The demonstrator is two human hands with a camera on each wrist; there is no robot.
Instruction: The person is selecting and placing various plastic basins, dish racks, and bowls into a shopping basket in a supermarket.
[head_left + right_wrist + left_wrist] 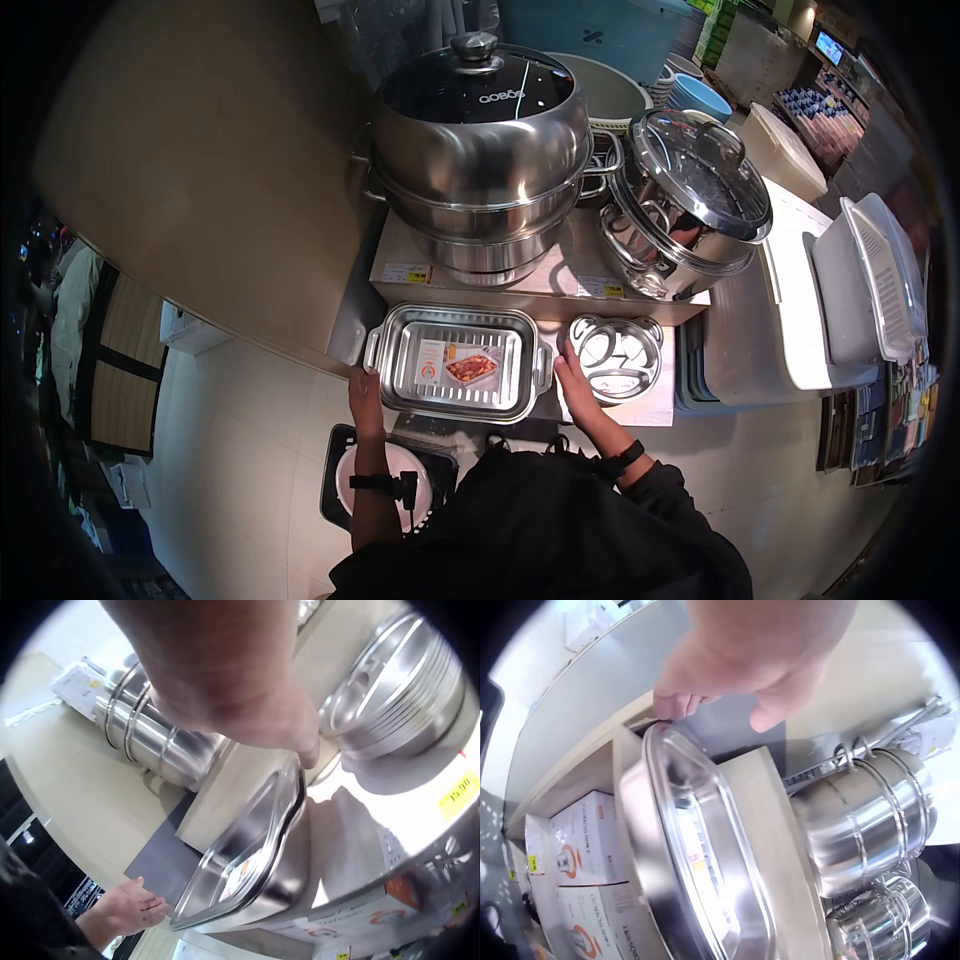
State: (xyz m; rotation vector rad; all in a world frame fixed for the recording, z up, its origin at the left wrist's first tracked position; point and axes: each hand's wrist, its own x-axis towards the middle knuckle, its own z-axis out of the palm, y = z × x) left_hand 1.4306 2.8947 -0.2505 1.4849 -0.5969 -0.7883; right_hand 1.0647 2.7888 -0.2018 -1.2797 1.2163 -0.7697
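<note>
A rectangular stainless steel roasting pan (460,410) with looped end handles lies on a low shelf, a printed food card (460,366) inside it. At its left end is my left hand (366,400); in the right wrist view this hand (133,907) shows its palm towards the pan, fingers extended. My right hand (582,392) stands by the opposite handle, fingers fairly straight, fingertips right at the rim in the right wrist view. Neither hand's fingers wrap round the pan. A stack of round divided steel plates (409,697) sits just right of the right hand.
A tall steel steamer pot (480,165) and a glass-lidded pot (690,205) stand on a raised step behind the pan. A panel (230,200) rises at the left. Boxes (589,840) fill the compartment below. A dark crate (337,480) with a pale basin is on the floor.
</note>
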